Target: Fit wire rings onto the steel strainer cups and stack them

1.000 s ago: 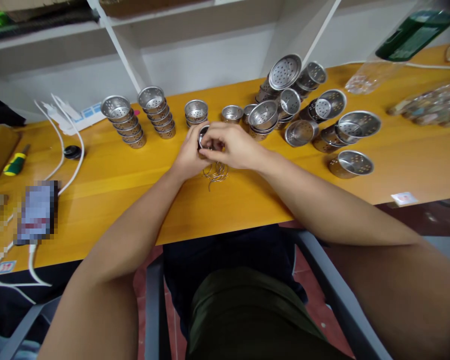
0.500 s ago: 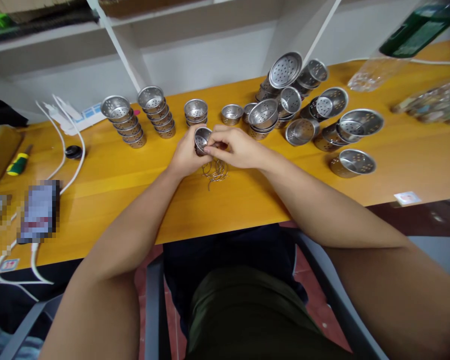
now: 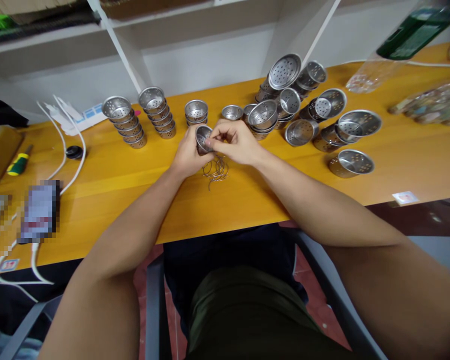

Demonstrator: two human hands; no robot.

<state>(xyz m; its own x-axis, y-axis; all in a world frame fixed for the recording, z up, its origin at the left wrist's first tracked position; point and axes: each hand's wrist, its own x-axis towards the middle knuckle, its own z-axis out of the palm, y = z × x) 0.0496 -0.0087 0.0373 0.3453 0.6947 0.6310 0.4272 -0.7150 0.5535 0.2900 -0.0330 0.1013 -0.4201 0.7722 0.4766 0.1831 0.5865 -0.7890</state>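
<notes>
A white shelf [image 3: 206, 55] goes across the top of the frame, and a long yellow table [image 3: 116, 190] runs under it. A big bottle with a green label [image 3: 416, 37] leans in the upper right. Many shiny cups with holes [image 3: 262, 117] crowd right of the middle. Two tall stacks of cups [image 3: 118, 107] stand left of the middle. In the middle, the right hand [image 3: 240, 142] has bent fingers, nearly closed; I can't tell if they pinch something tiny. The left hand [image 3: 186, 155] is curled tight around a cup. Just below the hands lies a messy pile of thin wire [image 3: 215, 172]. The held cup [image 3: 201, 143] is small, and the right thumb is at its open top.
</notes>
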